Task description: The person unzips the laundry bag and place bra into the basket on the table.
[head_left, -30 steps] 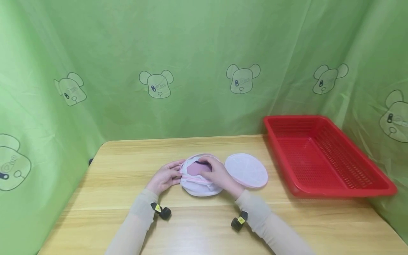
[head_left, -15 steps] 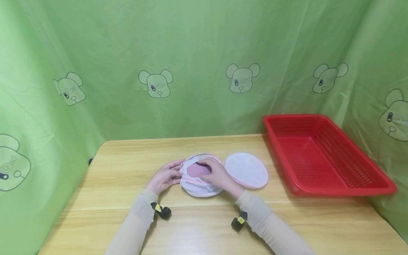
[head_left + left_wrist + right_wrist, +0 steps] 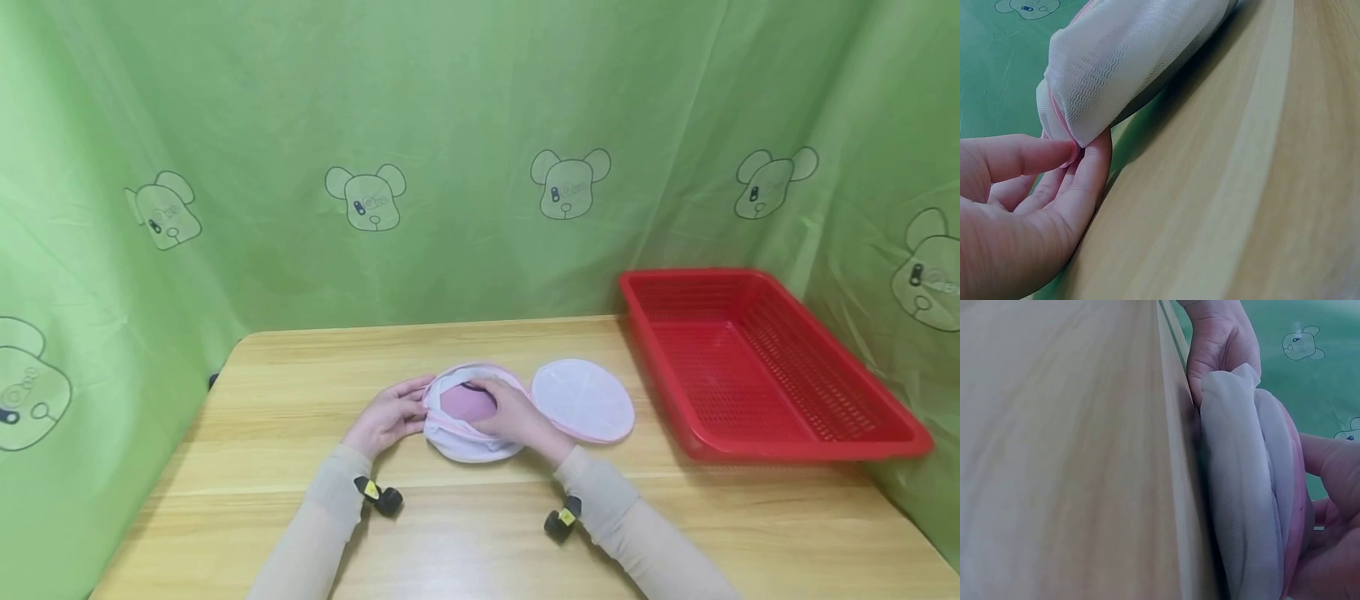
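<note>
A round white mesh laundry bag with pink trim rests on the table, its top open. In the opening lies a smooth mauve cloth piece with a dark edge; its full shape is hidden. My left hand is at the bag's left side. In the left wrist view, its thumb and fingers pinch the pink-trimmed rim. My right hand reaches into the opening from the right, its fingers and thumb curled at the mauve piece. Some fingertips are hidden in the bag. Beside it lies a flat round white mesh flap with a pink border.
A large red plastic basket stands at the right of the wooden table. Green curtains with bear-head prints enclose the back and sides.
My right hand has shifted slightly within the opening, and more of the mauve piece shows. The flap has shifted slightly right. My left hand stays in place.
</note>
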{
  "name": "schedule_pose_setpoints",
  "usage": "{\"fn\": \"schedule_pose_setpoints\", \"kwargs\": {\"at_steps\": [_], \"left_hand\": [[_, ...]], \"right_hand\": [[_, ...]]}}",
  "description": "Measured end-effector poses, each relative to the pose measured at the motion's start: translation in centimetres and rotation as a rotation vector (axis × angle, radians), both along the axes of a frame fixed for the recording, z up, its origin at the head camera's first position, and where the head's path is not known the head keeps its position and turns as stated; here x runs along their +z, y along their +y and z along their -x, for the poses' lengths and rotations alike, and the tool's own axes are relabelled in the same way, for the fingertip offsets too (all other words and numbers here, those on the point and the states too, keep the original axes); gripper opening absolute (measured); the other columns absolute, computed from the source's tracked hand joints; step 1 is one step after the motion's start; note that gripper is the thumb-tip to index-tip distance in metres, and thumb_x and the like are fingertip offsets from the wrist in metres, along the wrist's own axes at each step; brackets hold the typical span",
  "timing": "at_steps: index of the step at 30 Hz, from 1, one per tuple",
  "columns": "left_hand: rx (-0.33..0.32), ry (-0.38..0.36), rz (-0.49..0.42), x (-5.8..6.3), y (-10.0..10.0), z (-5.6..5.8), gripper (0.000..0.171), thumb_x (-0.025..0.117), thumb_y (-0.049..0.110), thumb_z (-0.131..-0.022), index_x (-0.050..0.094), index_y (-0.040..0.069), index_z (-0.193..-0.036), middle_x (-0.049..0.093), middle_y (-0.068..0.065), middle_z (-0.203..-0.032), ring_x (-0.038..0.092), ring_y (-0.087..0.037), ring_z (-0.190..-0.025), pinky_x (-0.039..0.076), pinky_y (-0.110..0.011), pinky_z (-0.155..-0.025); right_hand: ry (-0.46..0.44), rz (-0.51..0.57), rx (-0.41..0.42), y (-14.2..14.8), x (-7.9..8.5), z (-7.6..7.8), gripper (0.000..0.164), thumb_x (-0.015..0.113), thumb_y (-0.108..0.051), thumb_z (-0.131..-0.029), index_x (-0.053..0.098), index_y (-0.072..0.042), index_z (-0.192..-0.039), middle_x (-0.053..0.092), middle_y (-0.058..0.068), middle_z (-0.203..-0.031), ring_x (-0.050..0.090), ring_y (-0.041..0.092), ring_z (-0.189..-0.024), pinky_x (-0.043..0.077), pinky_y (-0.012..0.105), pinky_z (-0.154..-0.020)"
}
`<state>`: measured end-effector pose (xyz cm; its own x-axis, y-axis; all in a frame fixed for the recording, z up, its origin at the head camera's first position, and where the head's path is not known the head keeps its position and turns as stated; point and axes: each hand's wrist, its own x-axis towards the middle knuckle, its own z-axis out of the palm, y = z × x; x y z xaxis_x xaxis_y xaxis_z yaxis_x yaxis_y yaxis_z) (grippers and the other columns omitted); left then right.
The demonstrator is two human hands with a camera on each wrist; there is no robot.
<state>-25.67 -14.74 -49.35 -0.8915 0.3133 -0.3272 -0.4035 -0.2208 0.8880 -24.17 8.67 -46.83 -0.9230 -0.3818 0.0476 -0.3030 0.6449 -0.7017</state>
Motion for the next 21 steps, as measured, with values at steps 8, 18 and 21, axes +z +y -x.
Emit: {"fn": "schedule_pose_setpoints", "kwargs": {"at_steps": [8, 18, 21], "left_hand": [[-0.006, -0.005, -0.002, -0.1, 0.0, 0.07, 0.066, 0.049, -0.016, -0.085, 0.041, 0.006, -0.146, 0.052, -0.018, -0.139, 0.067, -0.02, -0.098, 0.058, -0.04, -0.092], [-0.004, -0.001, -0.002, -0.15, 0.03, 0.09, 0.065, 0.047, -0.017, -0.085, 0.041, 0.005, -0.146, 0.042, -0.023, -0.148, 0.067, -0.02, -0.099, 0.058, -0.04, -0.094], [-0.006, 0.001, -0.002, -0.15, 0.06, 0.08, 0.065, 0.047, -0.017, -0.086, 0.04, 0.005, -0.146, 0.042, -0.023, -0.148, 0.066, -0.019, -0.1, 0.058, -0.039, -0.094]], "right_hand": [[0.019, -0.02, -0.012, -0.14, -0.08, -0.02, 0.064, 0.079, -0.009, -0.078, 0.053, -0.006, -0.137, 0.056, 0.018, -0.138, 0.05, 0.037, -0.131, 0.038, 0.049, -0.115], [-0.002, 0.009, -0.063, -0.01, -0.07, -0.05, 0.061, 0.077, -0.008, -0.079, 0.055, -0.008, -0.136, 0.059, 0.017, -0.135, 0.051, 0.037, -0.129, 0.039, 0.052, -0.113], [0.001, 0.023, -0.067, 0.15, -0.1, 0.01, 0.06, 0.076, -0.007, -0.079, 0.056, -0.008, -0.136, 0.06, 0.017, -0.134, 0.052, 0.038, -0.128, 0.04, 0.052, -0.112]]}}
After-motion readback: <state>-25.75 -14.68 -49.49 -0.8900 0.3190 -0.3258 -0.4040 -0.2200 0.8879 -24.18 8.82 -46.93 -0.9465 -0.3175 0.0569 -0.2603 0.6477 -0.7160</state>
